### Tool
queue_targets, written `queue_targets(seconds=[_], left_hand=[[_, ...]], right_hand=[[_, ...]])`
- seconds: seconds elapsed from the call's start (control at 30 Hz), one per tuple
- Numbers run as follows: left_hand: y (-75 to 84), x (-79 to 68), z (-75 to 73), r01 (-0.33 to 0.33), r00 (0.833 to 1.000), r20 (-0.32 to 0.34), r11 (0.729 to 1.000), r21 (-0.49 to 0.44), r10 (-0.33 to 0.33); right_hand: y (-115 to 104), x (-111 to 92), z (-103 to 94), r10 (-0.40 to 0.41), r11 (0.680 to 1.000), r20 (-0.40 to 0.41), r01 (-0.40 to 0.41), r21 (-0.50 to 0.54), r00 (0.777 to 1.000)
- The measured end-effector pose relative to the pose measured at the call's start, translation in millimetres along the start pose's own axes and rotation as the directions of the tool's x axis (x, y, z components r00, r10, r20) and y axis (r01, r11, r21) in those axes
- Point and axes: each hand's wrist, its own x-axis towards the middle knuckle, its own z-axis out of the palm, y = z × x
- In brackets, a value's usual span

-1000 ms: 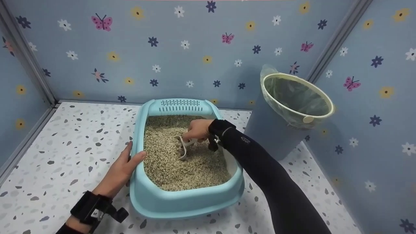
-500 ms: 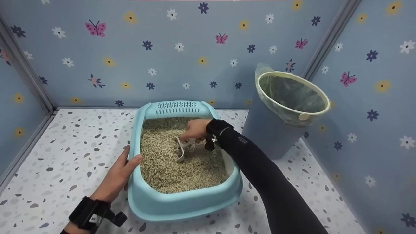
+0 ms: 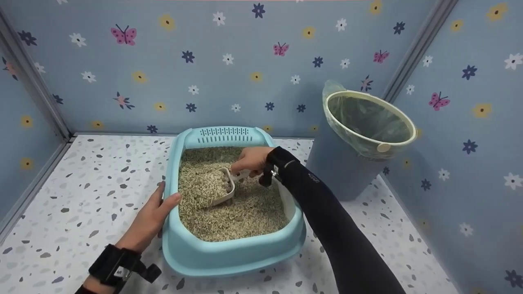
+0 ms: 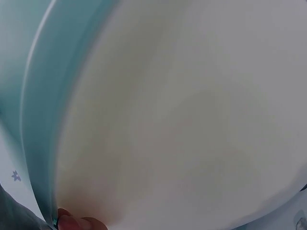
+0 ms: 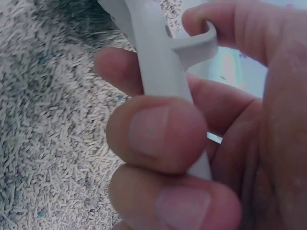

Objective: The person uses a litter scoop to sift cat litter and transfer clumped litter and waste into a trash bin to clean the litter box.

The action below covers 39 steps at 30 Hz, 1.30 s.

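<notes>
A light-blue litter box (image 3: 233, 258) filled with pellet litter (image 3: 241, 226) stands on the floor. My left hand (image 3: 149, 218) holds its left side, thumb over the rim and the other fingers along the outer wall. Only fingertips (image 4: 81, 223) show at the bottom of the left wrist view, by the box's pale surface. Over the litter, my right hand (image 3: 252, 160) grips a white litter scoop (image 3: 229, 197) by its handle (image 3: 242, 175). Pellets are heaped in and beyond the scoop's head. In the right wrist view, fingers (image 5: 153, 134) wrap round the handle (image 5: 160, 72), near a small hooked tab.
A tall grey-blue bin (image 3: 341, 171) with a cream rim ring (image 3: 402, 141) and clear liner bag (image 3: 333, 87) stands right of the box. Flower-patterned walls (image 3: 229, 77) close in the back and sides. The floor (image 3: 90, 192) is white with grey specks.
The scoop, earlier sunk with its back edge showing, has tipped level and risen, and a mound of pellets now shows at it. The left hand keeps its place on the box.
</notes>
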Motion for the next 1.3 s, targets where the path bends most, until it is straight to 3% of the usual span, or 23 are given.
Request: queue_targets(seconds=[0.2, 0.4, 0.8, 1.03, 1.3], left_hand=[[0.4, -2.2, 1.5, 0.021, 1.0, -0.007, 1.0, 0.013, -0.021], [-0.2, -2.2, 3.2, 0.035, 0.999, -0.014, 0.999, 0.014, -0.035], [1.9, -2.4, 0.6, 0.028, 0.999, -0.021, 0.999, 0.034, -0.027], [1.4, -2.3, 1.3, 0.027, 0.999, -0.022, 1.0, 0.017, -0.026], [0.4, -2.2, 0.3, 0.055, 0.998, -0.033, 0.998, 0.04, -0.054]], right_hand=[[3.9, -2.5, -6.3, -0.022, 0.998, -0.023, 0.023, 0.052, 1.0], [4.4, -8.6, -9.3, -0.079, 0.997, -0.087, 0.08, 0.005, 0.993], [6.8, -46.7, -14.8, -0.135, 0.98, -0.153, 0.154, 0.123, 0.979], [4.0, -67.2, -11.4, -0.088, 0.976, -0.203, 0.125, 0.177, 0.975], [7.8, -104.3, -11.7, -0.028, 0.955, -0.209, 0.087, 0.282, 0.978]])
